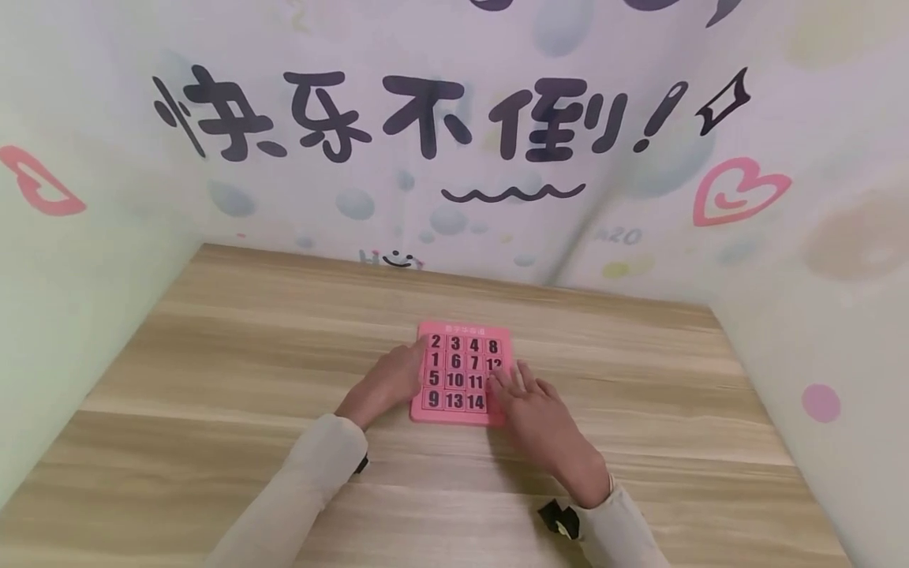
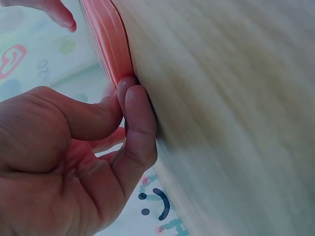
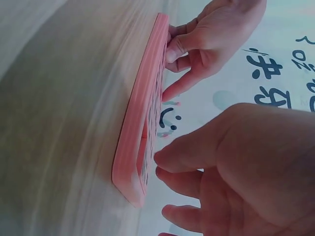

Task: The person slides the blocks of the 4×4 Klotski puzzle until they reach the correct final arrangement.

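1. Background: white wall panel [image 1: 426,229] with bold dark Chinese characters [image 1: 426,118], wavy line, pale blue drops and a pink heart outline [image 1: 731,201], all beyond the board. Smooth light wood-grain tabletop [image 1: 248,355] all round it.
2. Landmark: flat pink plastic number-tile puzzle board [image 1: 457,380], lying on the tabletop, between the two hands. Black numerals, rows from the far side: 2 3 4 8; 1 6 7 12; 5 10 11, then a cell behind fingers; 9 13 14, then plain pink.
3. Left hand [image 1: 390,383]: at the board's left edge. Thumb and curled fingers grip the rim (clear in the left wrist view); index finger stretches onto the face, near the 2.
4. Right hand [image 1: 543,422]: at the board's right side, fingertips over the right column. Fingers loosely bent and a little apart, thumb tip near the index, gripping nothing. Actual fingertip contact: can't tell.
5. Cream long sleeve [image 1: 284,489] on the left arm, leading in from the board's near left; matching right sleeve [image 1: 618,528] at its near right, small black item [image 1: 559,519] beside that cuff (too blurry to identify).
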The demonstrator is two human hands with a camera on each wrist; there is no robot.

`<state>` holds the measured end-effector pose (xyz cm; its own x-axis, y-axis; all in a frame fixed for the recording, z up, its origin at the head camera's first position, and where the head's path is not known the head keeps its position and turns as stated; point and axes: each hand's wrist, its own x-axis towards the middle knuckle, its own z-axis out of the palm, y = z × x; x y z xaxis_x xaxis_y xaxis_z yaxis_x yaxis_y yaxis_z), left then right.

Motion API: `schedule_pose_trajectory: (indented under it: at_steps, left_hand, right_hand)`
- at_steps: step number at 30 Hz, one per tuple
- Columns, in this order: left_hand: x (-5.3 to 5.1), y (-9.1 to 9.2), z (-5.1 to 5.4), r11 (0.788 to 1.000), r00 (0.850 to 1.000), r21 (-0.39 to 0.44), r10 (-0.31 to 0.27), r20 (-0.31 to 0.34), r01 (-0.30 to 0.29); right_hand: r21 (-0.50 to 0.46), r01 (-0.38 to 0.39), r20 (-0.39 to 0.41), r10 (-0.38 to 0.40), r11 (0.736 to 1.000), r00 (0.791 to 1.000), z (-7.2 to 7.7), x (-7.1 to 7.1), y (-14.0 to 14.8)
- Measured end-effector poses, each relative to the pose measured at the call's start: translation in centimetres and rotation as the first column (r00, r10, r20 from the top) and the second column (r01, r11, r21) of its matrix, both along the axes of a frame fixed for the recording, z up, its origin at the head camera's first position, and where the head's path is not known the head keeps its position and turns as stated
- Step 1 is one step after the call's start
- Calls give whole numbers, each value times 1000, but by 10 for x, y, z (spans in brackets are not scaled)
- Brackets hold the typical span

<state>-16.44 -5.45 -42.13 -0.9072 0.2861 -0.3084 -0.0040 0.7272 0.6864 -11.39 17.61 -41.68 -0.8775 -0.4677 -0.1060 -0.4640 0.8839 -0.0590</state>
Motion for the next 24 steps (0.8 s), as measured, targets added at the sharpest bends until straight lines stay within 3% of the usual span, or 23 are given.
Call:
schedule_pose_trajectory:
  at_steps: [14,24]
  left_hand:
    - [3,-1,1,999,999,26,23,26,-24]
    - [1,0,-1,1000,1000,-5,3,-8,-3]
  right_hand:
    - [28,-12,53,11,1000,999,1,1,1]
    - [27,-19,57,18,999,998,3,6,2]
